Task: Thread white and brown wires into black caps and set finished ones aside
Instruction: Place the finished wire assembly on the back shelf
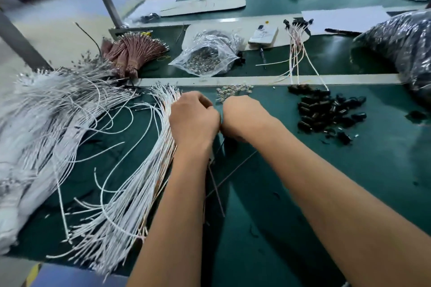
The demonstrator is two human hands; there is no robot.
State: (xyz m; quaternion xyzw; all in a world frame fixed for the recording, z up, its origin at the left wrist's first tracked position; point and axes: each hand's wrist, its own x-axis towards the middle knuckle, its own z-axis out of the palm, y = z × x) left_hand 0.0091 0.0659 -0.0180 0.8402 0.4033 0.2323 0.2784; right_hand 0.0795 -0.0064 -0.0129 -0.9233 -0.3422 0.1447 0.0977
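My left hand (194, 119) and my right hand (242, 119) meet knuckle to knuckle over the green mat (303, 182), fingers curled. Thin brown wires (217, 184) trail down from between them toward me. What the fingers grip is hidden under the hands; a dark shape shows below my right hand. A fan of white wires (130, 184) lies left of my left forearm. Loose black caps (326, 112) are heaped to the right. Finished wires with black caps (297, 49) lie further back.
A huge pile of white wires (42, 105) covers the left. A brown wire bundle (133, 51), a clear bag of metal parts (207, 56), a phone (263, 35) and a black plastic bag (401, 46) sit behind. Small metal terminals (233, 91) lie ahead of my hands.
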